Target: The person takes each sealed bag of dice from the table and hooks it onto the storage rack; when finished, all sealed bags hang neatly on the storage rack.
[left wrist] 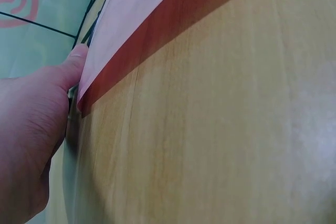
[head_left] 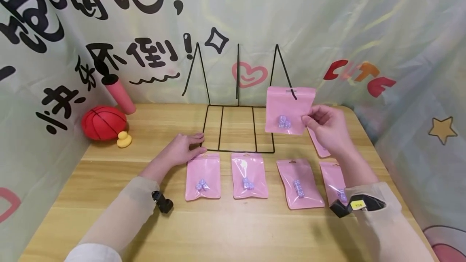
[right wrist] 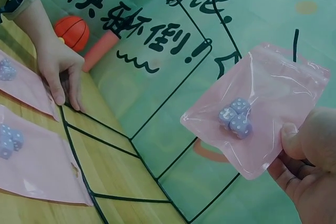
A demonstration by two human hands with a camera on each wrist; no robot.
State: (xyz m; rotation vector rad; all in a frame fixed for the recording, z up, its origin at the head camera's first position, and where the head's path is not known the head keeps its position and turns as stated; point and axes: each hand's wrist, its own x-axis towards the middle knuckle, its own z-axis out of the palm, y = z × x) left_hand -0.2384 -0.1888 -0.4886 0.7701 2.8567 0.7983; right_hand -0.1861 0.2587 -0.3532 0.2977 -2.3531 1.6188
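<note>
My right hand (head_left: 327, 126) pinches the lower right side of a pink zip bag (head_left: 278, 108) with purple dice (right wrist: 235, 118) inside. The right prong of a black wire display rack (head_left: 236, 151) passes through the hang hole at the bag's top. At the rack's front left corner, my left hand (head_left: 182, 148) holds the wire frame between thumb and fingers. Just below that hand lies another pink bag of dice (head_left: 203, 175); in the left wrist view, the thumb (left wrist: 76, 64) is right at a bag's edge.
More pink dice bags lie in front of the rack: a middle one (head_left: 249, 173), a tilted one (head_left: 300, 185) and one (head_left: 331, 177) by the right forearm. Another bag (head_left: 319, 144) is partly behind the right hand. A red ball (head_left: 103, 122), yellow duck (head_left: 124, 139) and pink cylinder (head_left: 121, 96) stand left.
</note>
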